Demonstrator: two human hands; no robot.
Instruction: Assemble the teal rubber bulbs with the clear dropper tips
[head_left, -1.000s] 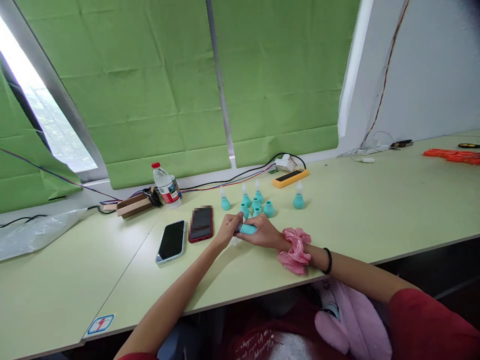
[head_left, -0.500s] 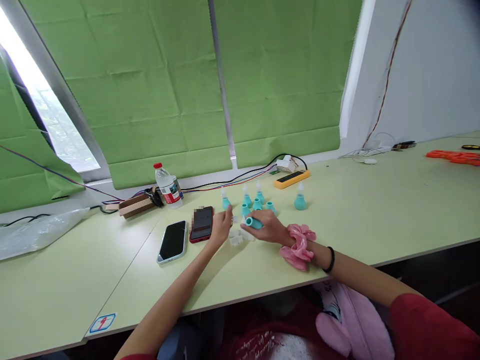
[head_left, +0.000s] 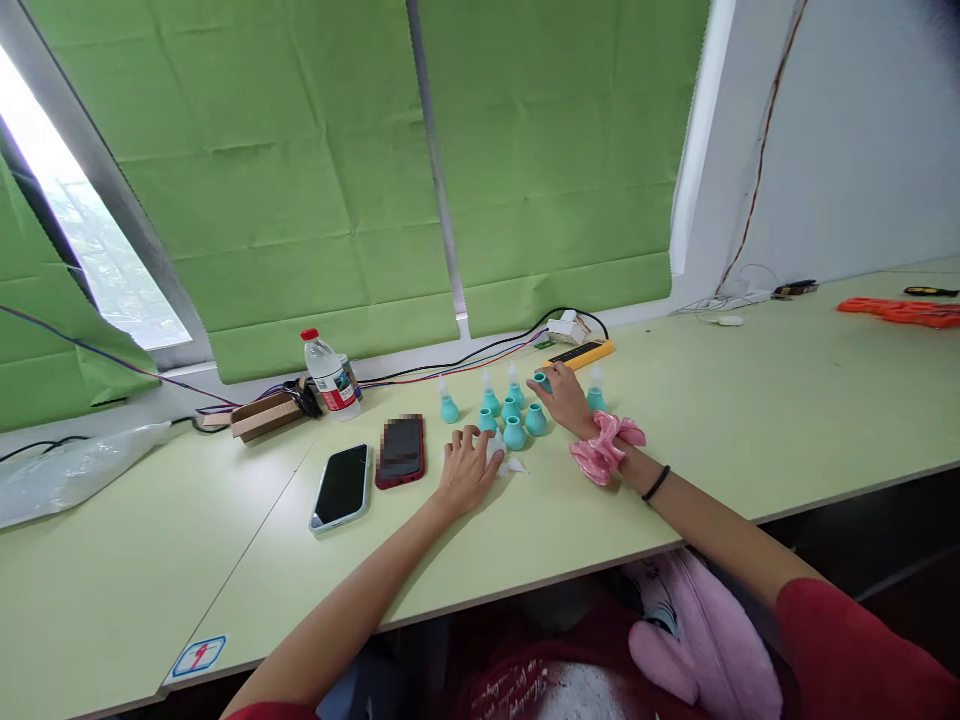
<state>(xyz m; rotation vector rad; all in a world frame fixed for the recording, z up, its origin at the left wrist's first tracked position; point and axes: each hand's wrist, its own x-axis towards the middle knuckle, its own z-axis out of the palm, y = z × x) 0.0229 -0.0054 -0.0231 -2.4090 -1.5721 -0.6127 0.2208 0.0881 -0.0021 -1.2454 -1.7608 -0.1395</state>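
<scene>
My right hand [head_left: 564,400] is closed on a teal rubber bulb [head_left: 541,382], its open neck facing up, held behind the group on the table. Flat on the tabletop, my left hand [head_left: 469,470] has its fingers spread over small clear plastic nozzle pieces [head_left: 516,466], partly hiding them. Between the hands stand several teal bulbs [head_left: 514,434] with open necks. Farther back, bulbs fitted with clear pointed tips stand upright, among them a tipped bulb [head_left: 449,408] at the left. Another tipped bulb [head_left: 595,396] is partly behind my right wrist.
Left of my left hand lie a red-cased phone [head_left: 401,450] and a light-cased phone [head_left: 341,487]. A water bottle [head_left: 330,376] and an open cardboard box [head_left: 266,414] stand by the window. Cables run along the back to a yellow-black bar [head_left: 581,355]. Orange items [head_left: 898,312] lie far right.
My right hand has moved back and to the right with the bulb, which is now neck-up. My left hand has lowered onto the clear pieces with fingers spread.
</scene>
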